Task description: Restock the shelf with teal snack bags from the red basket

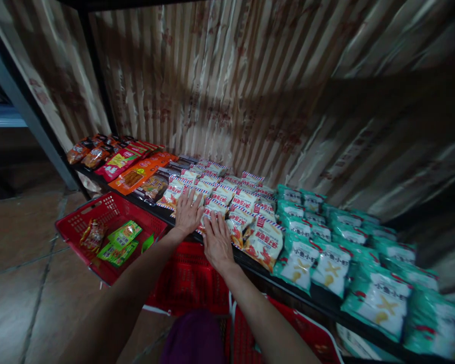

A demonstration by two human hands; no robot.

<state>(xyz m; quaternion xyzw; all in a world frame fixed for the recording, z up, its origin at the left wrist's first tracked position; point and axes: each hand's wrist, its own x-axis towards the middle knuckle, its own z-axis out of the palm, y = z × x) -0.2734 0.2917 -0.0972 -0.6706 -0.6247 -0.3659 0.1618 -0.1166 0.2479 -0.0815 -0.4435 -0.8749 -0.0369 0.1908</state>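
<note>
My left hand (188, 210) lies flat with its fingers spread over the front of the white and red snack bags (223, 194), a ring on one finger. Just to its right, my right hand (217, 238) rests palm down on the nearest bags of the same kind, fingers stretched out. Neither hand grips a bag. These bags stand in several rows on a black shelf (252, 264). Part of the front row is hidden beneath my fingers. A larger-looking white and red bag (264, 241) stands at the row's right end.
Green and white snack bags (331, 265) fill the shelf's right side; orange packets (136, 173) and brown-looking bags (98, 154) lie left. A red basket (70, 227) holds green packets (123, 235). Another red basket (189, 278) sits below my arms. Corrugated sheeting (227, 86) backs the shelf.
</note>
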